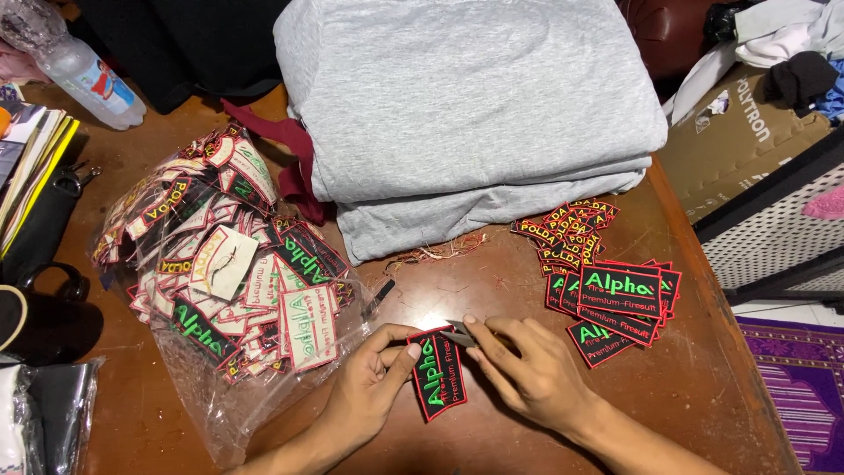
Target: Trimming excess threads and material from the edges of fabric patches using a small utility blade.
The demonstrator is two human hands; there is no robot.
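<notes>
My left hand (374, 383) holds a black embroidered patch (439, 374) with green lettering and a red border, pinched at its left edge. My right hand (526, 368) grips small metal snips (459, 333), whose tips rest at the top edge of that patch. Both hands lie low over the brown wooden table (703, 387). To the right sits a pile of matching trimmed patches (615, 299), with smaller red and yellow patches (571, 230) behind it.
A clear plastic bag with a heap of mixed patches (233, 264) lies at left. Folded grey fabric (475, 114) fills the back centre. A plastic bottle (83, 75), books (31, 154) and a black mug (35, 312) stand at far left. Thread scraps (440, 251) lie mid-table.
</notes>
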